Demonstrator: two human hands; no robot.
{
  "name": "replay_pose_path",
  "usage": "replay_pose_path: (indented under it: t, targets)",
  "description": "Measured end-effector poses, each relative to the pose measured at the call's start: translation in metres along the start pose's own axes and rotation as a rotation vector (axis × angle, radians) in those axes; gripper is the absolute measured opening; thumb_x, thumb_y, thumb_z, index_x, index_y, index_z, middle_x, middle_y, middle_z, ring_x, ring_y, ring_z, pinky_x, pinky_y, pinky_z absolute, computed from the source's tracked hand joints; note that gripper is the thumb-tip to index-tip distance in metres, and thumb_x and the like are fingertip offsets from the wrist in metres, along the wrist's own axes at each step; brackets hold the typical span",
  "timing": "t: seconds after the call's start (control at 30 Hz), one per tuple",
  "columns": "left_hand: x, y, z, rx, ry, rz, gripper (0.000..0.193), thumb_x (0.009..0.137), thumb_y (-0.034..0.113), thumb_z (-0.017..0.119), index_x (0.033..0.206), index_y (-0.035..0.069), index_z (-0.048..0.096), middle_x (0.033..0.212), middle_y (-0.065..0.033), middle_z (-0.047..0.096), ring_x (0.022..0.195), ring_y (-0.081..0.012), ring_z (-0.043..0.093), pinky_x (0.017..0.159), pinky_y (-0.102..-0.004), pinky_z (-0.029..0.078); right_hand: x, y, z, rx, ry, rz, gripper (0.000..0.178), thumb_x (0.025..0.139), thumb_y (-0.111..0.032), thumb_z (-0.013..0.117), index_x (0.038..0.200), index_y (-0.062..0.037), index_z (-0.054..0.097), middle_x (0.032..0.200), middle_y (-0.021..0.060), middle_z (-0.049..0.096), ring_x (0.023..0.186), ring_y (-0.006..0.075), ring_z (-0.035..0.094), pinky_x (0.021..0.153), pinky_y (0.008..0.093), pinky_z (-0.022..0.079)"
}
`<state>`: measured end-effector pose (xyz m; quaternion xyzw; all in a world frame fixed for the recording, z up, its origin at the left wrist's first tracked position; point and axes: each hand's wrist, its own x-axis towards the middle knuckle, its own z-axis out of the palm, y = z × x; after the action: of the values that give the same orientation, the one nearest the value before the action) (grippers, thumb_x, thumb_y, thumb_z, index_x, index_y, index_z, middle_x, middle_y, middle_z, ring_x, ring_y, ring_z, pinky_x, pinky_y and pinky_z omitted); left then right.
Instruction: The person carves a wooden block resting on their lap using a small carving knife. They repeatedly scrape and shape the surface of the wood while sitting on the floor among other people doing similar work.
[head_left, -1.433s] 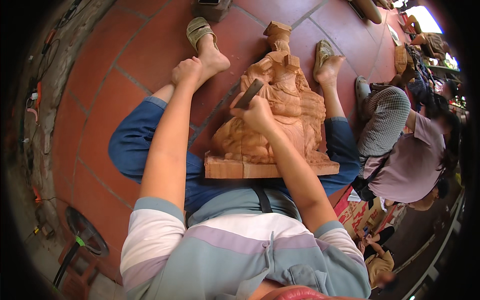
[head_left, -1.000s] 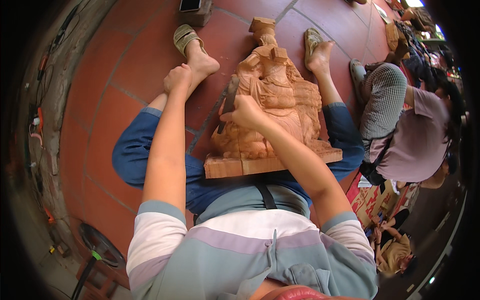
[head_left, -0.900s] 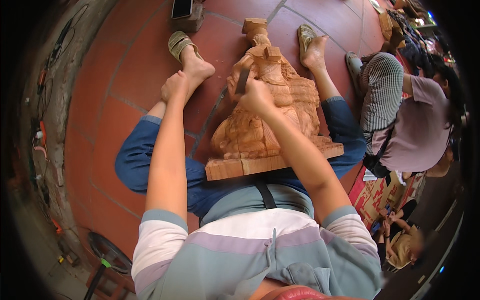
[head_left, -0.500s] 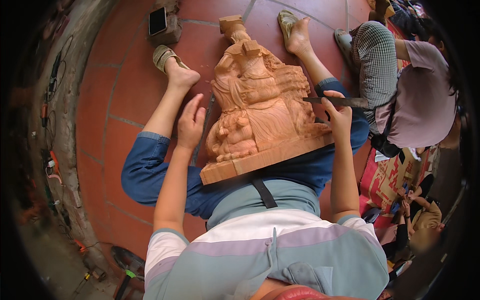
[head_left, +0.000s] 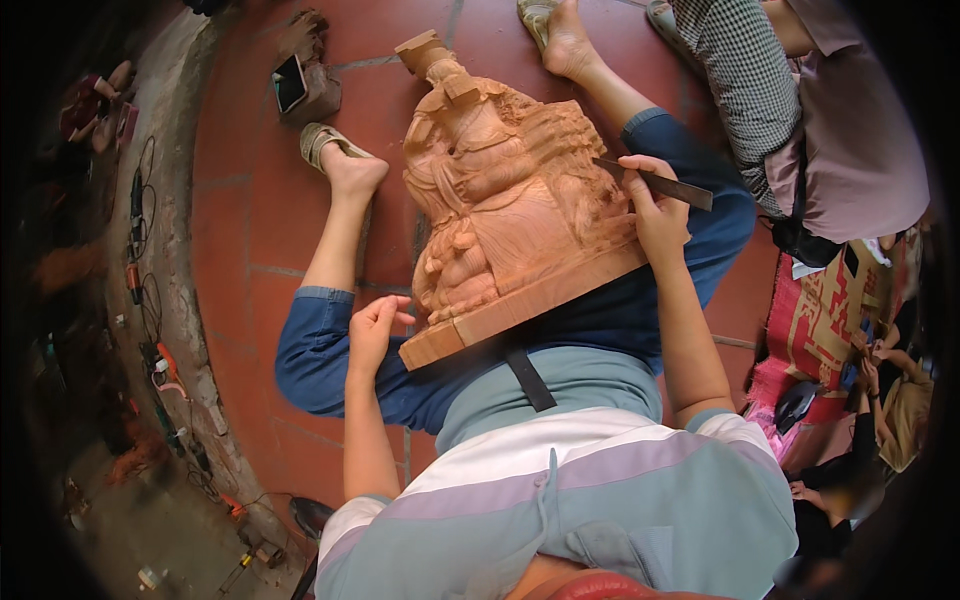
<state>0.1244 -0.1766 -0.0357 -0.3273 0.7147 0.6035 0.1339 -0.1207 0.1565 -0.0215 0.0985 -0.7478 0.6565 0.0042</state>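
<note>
Remotely, I'm gripping a flat tool (head_left: 682, 189) in the right hand (head_left: 660, 222) at the statue's (head_left: 490, 175) right, wanting the relaxed, half-curled left hand (head_left: 371, 335), opposite, to brace it.

A phone (head_left: 290, 84) rests on a brown block (head_left: 323, 93).

Large terracotta-red tiles, divided by grey grout lines, cover the floor (head_left: 225, 390). Along the left, a rough, worn grey ledge (head_left: 177, 200) curves down the scene, with dark cables (head_left: 152, 300) trailing beside it. Beyond the ledge lies dim, brownish-grey ground (head_left: 110, 530), too blurred for detail. At right, a red-and-tan patterned mat (head_left: 815, 330) is spread out. Soft light falls over the tiles, and the outer edges sink into blackness.
</note>
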Motion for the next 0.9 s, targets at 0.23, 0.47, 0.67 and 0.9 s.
replay_pose_path:
  t: [0.23, 0.47, 0.67, 0.9]
  targets:
    - [0.004, 0.063, 0.040, -0.145, 0.256, 0.348, 0.020, 0.091, 0.012, 0.053, 0.104, 0.000, 0.062, 0.090, -0.0066, 0.066, 0.081, -0.0097, 0.060, 0.076, -0.0215, 0.046, -0.014, -0.026, 0.021, 0.337, -0.090, 0.228, 0.014, 0.084, 0.005, 0.054, 0.095, -0.0015, 0.050, 0.106, 0.0074, 0.052, 0.081, 0.0118, 0.058, 0.072, 0.0216, 0.050]
    - [0.008, 0.114, 0.088, 0.087, 0.073, 0.627, 0.023, 0.082, 0.004, 0.063, 0.105, 0.001, 0.062, 0.104, -0.0052, 0.060, 0.089, -0.0087, 0.055, 0.077, -0.0213, 0.044, -0.025, -0.056, 0.032, -0.044, -0.421, 0.187, 0.013, 0.079, -0.009, 0.068, 0.080, -0.0004, 0.059, 0.073, 0.0037, 0.060, 0.064, 0.0078, 0.056, 0.056, 0.0229, 0.045]
    - [0.016, 0.116, 0.110, 0.235, -0.172, 0.513, 0.028, 0.077, 0.004, 0.066, 0.105, 0.004, 0.062, 0.090, 0.0003, 0.061, 0.071, -0.0084, 0.053, 0.065, -0.0211, 0.044, -0.025, -0.088, 0.059, -0.210, -0.675, -0.162, 0.019, 0.070, -0.009, 0.070, 0.087, -0.0048, 0.063, 0.074, 0.0091, 0.059, 0.070, 0.0249, 0.056, 0.063, 0.0336, 0.045]
    - [0.011, 0.126, 0.126, 0.069, 0.043, 0.637, 0.014, 0.079, 0.012, 0.063, 0.086, 0.001, 0.062, 0.078, -0.0103, 0.061, 0.072, -0.0196, 0.059, 0.063, -0.0299, 0.047, -0.032, -0.107, 0.085, 0.304, -0.672, -0.092, 0.028, 0.088, -0.024, 0.057, 0.072, -0.0013, 0.053, 0.066, 0.0071, 0.050, 0.062, 0.0192, 0.048, 0.058, 0.0277, 0.038]
